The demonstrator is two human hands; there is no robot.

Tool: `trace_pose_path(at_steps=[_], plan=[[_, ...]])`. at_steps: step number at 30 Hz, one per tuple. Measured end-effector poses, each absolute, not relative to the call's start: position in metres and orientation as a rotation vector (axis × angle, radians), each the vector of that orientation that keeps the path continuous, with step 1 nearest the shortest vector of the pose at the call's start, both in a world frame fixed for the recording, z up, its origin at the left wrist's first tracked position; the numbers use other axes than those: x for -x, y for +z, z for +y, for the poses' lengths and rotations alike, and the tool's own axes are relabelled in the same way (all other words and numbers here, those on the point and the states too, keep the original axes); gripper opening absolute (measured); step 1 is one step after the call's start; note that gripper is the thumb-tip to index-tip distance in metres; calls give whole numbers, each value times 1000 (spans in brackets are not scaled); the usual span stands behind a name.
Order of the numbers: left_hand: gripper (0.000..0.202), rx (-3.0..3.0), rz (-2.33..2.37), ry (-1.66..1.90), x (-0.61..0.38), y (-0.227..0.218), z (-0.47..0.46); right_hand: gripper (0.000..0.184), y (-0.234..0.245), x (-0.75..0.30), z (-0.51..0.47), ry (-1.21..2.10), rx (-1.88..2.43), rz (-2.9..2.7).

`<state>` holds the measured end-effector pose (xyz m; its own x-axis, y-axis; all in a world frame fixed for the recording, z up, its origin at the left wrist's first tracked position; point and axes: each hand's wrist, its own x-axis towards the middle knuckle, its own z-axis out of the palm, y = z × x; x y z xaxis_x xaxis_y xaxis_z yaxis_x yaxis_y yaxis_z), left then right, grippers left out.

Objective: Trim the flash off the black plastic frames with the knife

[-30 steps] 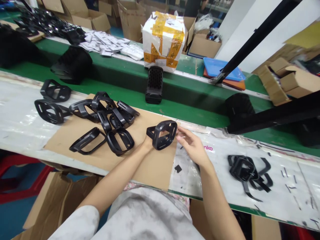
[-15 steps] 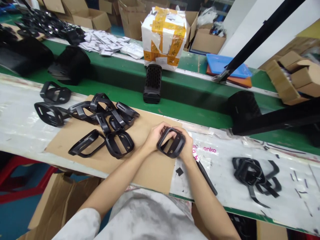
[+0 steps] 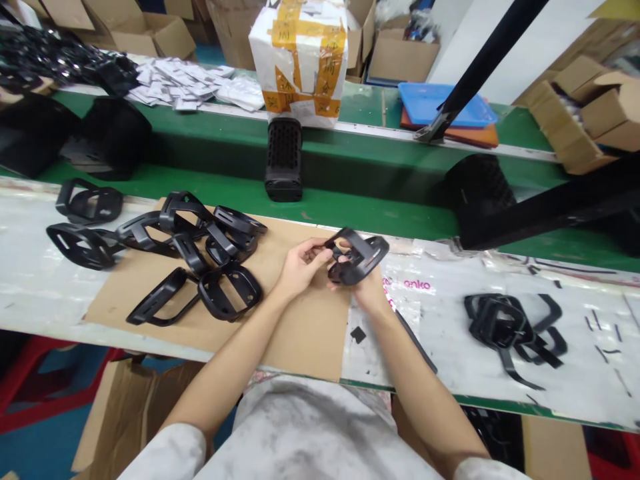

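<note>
Both hands are on one black plastic frame (image 3: pixel 367 261), a rounded ring with a crossing band, tilted above the edge of the cardboard sheet (image 3: pixel 305 333). My right hand (image 3: pixel 369 292) grips it from beneath and behind, its fingers partly hidden by the plastic. At the frame's left side, my left hand (image 3: pixel 303 265) is closed, thumb and fingertips pinching its edge. Similar black frames lie in a loose pile (image 3: pixel 200 233) to the left. One of them, a rounded frame (image 3: pixel 230 292), rests nearest my left forearm. A small black square (image 3: pixel 357 335) lies below my right hand.
Black strips and pads (image 3: pixel 505 327) are heaped on the right of the white table surface (image 3: pixel 450 340). Behind stand a perforated black housing (image 3: pixel 284 160) and a white taped box (image 3: pixel 300 67). A dark metal post (image 3: pixel 485 60) rises beside a blue tray (image 3: pixel 445 103).
The black frame has been turned from facing me to a tilted, side-on position. My left hand has shifted toward its left edge. The whole view has swung slightly.
</note>
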<state>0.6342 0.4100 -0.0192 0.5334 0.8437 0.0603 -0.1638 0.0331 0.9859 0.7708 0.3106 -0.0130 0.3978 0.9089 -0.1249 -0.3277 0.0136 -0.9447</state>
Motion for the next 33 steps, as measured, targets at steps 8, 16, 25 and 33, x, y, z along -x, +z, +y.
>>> trace_pose_path(at_steps=[8, 16, 25, 33], plan=[[52, -1091, 596, 669, -628, -15, 415, 21, -9, -773, 313, 1602, 843, -241], [52, -925, 543, 644, -630, -10, 414, 21, -14, -772, 313, 1660, 753, -321], [48, -881, 501, 555, -627, -2, 413, 39, -15, -767, 315, 1524, 932, -460], [58, -836, 580, 620, -630, -3, 415, 60, -25, -761, 315, 785, 1279, -910]])
